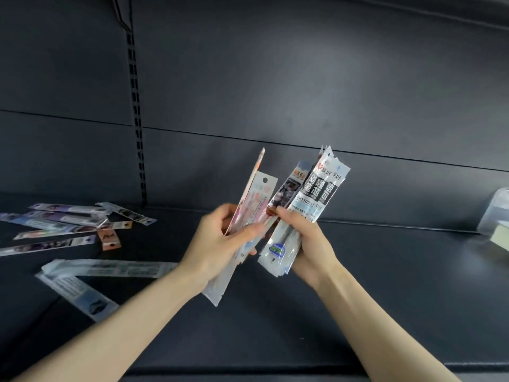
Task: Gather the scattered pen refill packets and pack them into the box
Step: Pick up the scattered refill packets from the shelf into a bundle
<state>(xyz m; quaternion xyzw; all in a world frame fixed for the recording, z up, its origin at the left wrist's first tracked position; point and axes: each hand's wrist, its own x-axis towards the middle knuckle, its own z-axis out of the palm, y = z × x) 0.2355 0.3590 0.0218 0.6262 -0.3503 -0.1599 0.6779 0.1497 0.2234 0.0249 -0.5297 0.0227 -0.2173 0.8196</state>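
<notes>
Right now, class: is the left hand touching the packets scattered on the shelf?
Apart. The head view shows the left hand raised above the shelf, gripping its own packets, with bare shelf between it and the scattered packets.

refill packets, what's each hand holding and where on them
Left hand grips a pinkish packet bundle near its middle; right hand grips a black-and-white packet bundle around its lower half.

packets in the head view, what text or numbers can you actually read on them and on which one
"爱好", printed twice: top of the front packet in the right hand
"GR1103": pale band on the same packet
"ST": blue-green badge near that bundle's lower end
Large white characters on its black panels: too distorted to read
Packets in the left hand: print too blurred
Scattered packets on the shelf: too small and blurred
</notes>
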